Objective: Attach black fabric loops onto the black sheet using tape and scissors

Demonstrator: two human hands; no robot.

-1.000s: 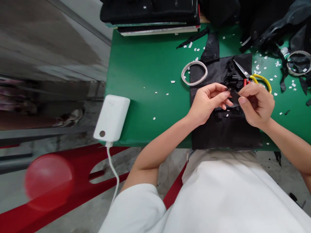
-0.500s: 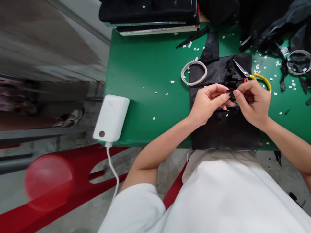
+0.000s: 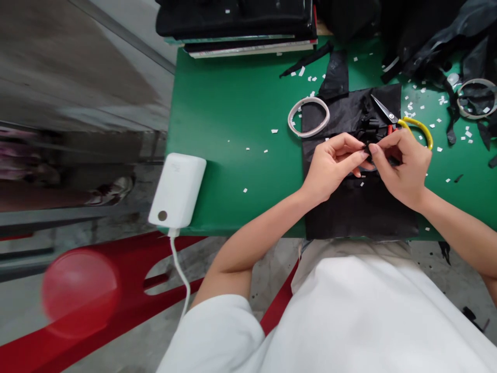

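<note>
Both hands meet over a black sheet [image 3: 357, 212] on the green table [image 3: 217, 119]. My left hand [image 3: 331, 165] pinches a small strip of black material between thumb and fingertips. From the other side, my right hand [image 3: 404, 163] has thumb and forefinger closed on the same black piece; its exact shape is hidden by the fingers. Just beyond the fingertips lies a bunched black strip [image 3: 370, 124]. Scissors [image 3: 417, 124] with yellow and red handles lie partly behind my right hand, blades apart. A roll of white tape [image 3: 290, 120] rests at the sheet's left edge.
A white power bank [image 3: 178, 189] with a cable sits at the table's left edge. Books [image 3: 252, 47] under black cloth stand at the back. Black scraps [image 3: 450, 46], white paper bits and another tape roll [image 3: 462, 106] lie at right. A person's foot [image 3: 112, 191] shows at left.
My right hand has shifted slightly left, its thumb and forefinger closer to my left fingertips. The black piece between them shows less. My left hand stays nearly in place.
</note>
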